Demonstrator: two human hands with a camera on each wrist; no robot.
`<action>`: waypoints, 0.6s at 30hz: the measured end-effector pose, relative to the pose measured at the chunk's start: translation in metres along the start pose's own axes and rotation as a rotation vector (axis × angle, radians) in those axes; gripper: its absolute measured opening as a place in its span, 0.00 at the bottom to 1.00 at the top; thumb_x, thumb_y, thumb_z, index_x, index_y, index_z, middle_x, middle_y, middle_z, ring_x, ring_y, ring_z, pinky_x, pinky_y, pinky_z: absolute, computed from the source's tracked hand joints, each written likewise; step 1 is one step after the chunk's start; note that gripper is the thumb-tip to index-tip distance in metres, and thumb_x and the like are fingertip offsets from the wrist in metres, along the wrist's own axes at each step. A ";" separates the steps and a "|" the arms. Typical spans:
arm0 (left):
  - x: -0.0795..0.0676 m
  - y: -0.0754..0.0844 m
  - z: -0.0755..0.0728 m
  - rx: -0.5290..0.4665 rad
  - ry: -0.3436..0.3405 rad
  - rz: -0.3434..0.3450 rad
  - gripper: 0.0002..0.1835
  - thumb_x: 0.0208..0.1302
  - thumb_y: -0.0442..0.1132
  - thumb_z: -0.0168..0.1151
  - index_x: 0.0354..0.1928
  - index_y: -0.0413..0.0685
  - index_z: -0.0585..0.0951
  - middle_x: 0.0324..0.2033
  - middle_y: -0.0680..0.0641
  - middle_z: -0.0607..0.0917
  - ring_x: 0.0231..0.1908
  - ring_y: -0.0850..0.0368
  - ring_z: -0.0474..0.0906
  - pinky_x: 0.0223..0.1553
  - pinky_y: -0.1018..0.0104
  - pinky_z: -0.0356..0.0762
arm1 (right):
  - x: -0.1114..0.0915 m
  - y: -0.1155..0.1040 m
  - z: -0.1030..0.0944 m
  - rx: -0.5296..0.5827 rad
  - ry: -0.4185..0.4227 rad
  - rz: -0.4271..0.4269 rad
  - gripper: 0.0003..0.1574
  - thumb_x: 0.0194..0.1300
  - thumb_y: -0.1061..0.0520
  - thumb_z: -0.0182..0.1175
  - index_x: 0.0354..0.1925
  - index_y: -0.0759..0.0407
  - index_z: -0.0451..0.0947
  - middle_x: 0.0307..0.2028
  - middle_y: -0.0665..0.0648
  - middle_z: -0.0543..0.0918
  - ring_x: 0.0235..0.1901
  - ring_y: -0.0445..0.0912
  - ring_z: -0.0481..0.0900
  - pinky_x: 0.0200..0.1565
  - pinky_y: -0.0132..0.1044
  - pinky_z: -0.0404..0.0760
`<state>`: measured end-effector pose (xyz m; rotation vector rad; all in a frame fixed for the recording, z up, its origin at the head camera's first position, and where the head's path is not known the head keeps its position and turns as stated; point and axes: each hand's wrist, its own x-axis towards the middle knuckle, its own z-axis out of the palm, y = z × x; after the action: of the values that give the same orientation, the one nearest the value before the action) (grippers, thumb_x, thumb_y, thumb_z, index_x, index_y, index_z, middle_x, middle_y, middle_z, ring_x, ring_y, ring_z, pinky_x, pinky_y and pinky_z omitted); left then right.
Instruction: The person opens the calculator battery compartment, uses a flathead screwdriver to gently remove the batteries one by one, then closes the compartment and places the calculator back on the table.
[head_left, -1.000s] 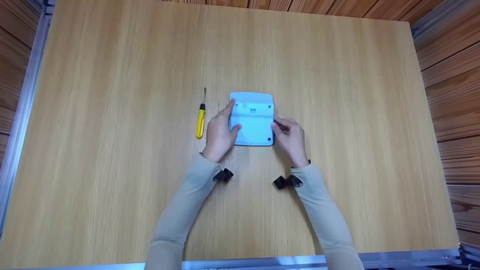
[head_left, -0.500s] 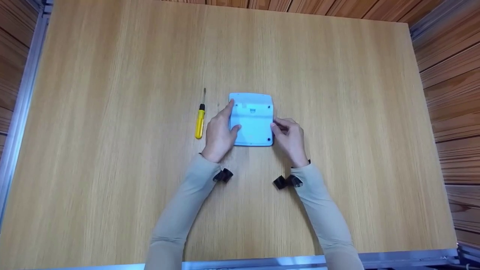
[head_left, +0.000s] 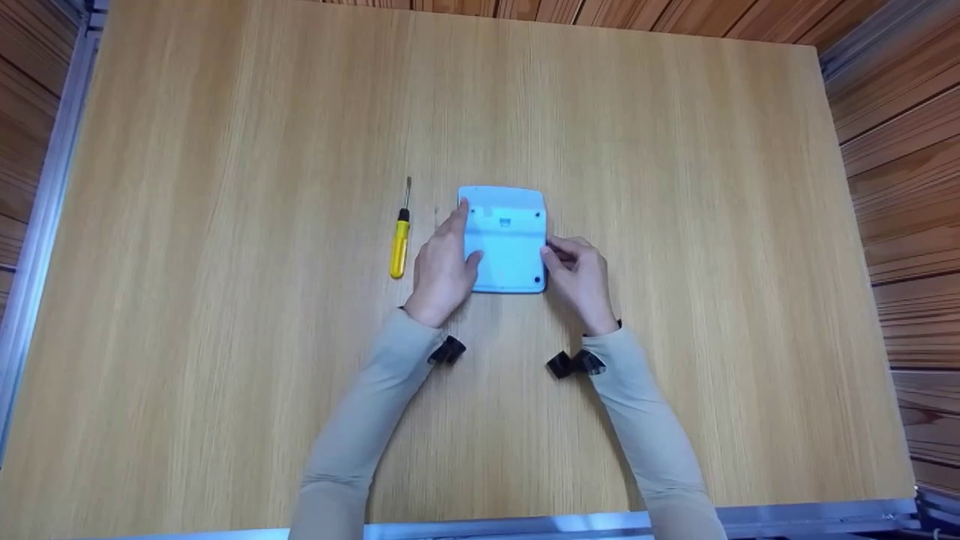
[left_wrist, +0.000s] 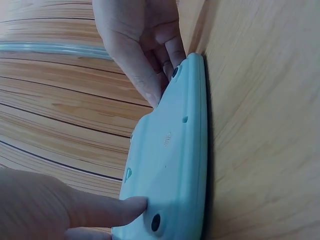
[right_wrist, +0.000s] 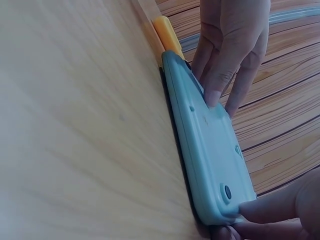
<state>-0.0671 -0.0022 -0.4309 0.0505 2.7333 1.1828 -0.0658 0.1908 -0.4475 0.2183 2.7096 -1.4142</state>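
Hardly anything has moved: the left hand [head_left: 442, 270] has edged slightly inward, toward the right, covering more of the left side of a light-blue plastic device [head_left: 506, 262]. That device, probably a desk calculator lying back side up, sits near the middle of the table [head_left: 697, 210], well in from all four edges, and has stayed practically in place. This slight shift looks like an adjustment of hold, so the work seems to be at a steadying stage, with no visible change to the device itself.

Dark round spots, feet or screw holes, mark its corners, and a small latch-like notch shows toward the table's far edge. The left thumb rests on the back while the index finger lies along the left side; the other fingers are partly hidden, but the hand holds that edge. The right hand [head_left: 581, 274] pinches the right edge narrowly between thumb and fingers, just as before.

Just beside the left hand, toward the table's left edge, lies a yellow-handled screwdriver [head_left: 400, 244], untouched, its shaft pointing to the far edge. Both forearms wear grey sleeves [head_left: 375, 405] and reach in over the near edge.
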 end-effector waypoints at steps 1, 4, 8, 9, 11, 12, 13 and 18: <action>0.000 0.000 0.000 0.009 -0.003 0.004 0.38 0.64 0.34 0.62 0.72 0.39 0.56 0.67 0.36 0.67 0.62 0.43 0.71 0.60 0.54 0.72 | 0.000 0.000 0.000 0.000 -0.008 0.001 0.19 0.64 0.62 0.60 0.52 0.70 0.78 0.42 0.67 0.82 0.42 0.55 0.81 0.48 0.42 0.80; 0.001 -0.002 0.001 0.035 -0.011 0.016 0.39 0.64 0.37 0.63 0.73 0.38 0.55 0.68 0.34 0.65 0.63 0.42 0.69 0.60 0.53 0.72 | 0.001 -0.001 -0.002 -0.015 -0.029 -0.002 0.19 0.65 0.61 0.59 0.53 0.70 0.78 0.43 0.67 0.82 0.42 0.55 0.81 0.47 0.42 0.80; 0.002 -0.004 0.003 0.041 -0.028 0.019 0.44 0.61 0.41 0.66 0.73 0.40 0.53 0.70 0.34 0.58 0.67 0.41 0.62 0.62 0.51 0.70 | 0.002 -0.002 -0.004 -0.041 -0.046 0.006 0.21 0.65 0.61 0.59 0.54 0.70 0.77 0.43 0.66 0.82 0.42 0.54 0.81 0.47 0.42 0.80; 0.002 -0.005 0.004 0.039 -0.035 0.020 0.46 0.60 0.42 0.67 0.74 0.40 0.53 0.71 0.34 0.56 0.68 0.41 0.60 0.62 0.51 0.70 | 0.002 -0.002 -0.004 -0.046 -0.049 0.009 0.22 0.65 0.61 0.59 0.55 0.70 0.77 0.44 0.66 0.81 0.42 0.54 0.80 0.47 0.41 0.80; 0.002 -0.005 0.007 0.034 -0.050 0.026 0.50 0.57 0.45 0.70 0.74 0.41 0.51 0.73 0.35 0.51 0.70 0.40 0.56 0.61 0.51 0.70 | 0.003 -0.003 -0.004 -0.049 -0.053 0.010 0.23 0.64 0.62 0.59 0.56 0.71 0.75 0.44 0.66 0.81 0.42 0.54 0.80 0.47 0.41 0.80; 0.002 -0.005 0.008 0.031 -0.056 0.032 0.52 0.55 0.46 0.72 0.75 0.42 0.50 0.74 0.35 0.49 0.70 0.40 0.54 0.61 0.51 0.70 | 0.003 -0.004 -0.005 -0.051 -0.057 0.007 0.24 0.64 0.62 0.59 0.57 0.71 0.74 0.44 0.66 0.80 0.43 0.54 0.79 0.47 0.41 0.80; 0.002 -0.006 0.009 0.029 -0.059 0.039 0.54 0.53 0.46 0.73 0.75 0.43 0.49 0.74 0.36 0.47 0.71 0.40 0.53 0.60 0.52 0.71 | 0.004 -0.005 -0.005 -0.050 -0.059 0.001 0.25 0.64 0.62 0.59 0.58 0.71 0.73 0.45 0.66 0.80 0.43 0.54 0.79 0.47 0.41 0.80; 0.001 -0.006 0.013 0.011 -0.061 0.069 0.54 0.52 0.46 0.74 0.75 0.47 0.51 0.75 0.37 0.45 0.71 0.40 0.52 0.60 0.51 0.71 | 0.005 -0.006 -0.007 -0.061 -0.073 -0.049 0.29 0.63 0.63 0.60 0.61 0.71 0.69 0.50 0.67 0.75 0.46 0.55 0.78 0.50 0.41 0.80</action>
<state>-0.0661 0.0036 -0.4440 0.1806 2.7057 1.1637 -0.0714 0.1934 -0.4394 0.0948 2.7113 -1.3215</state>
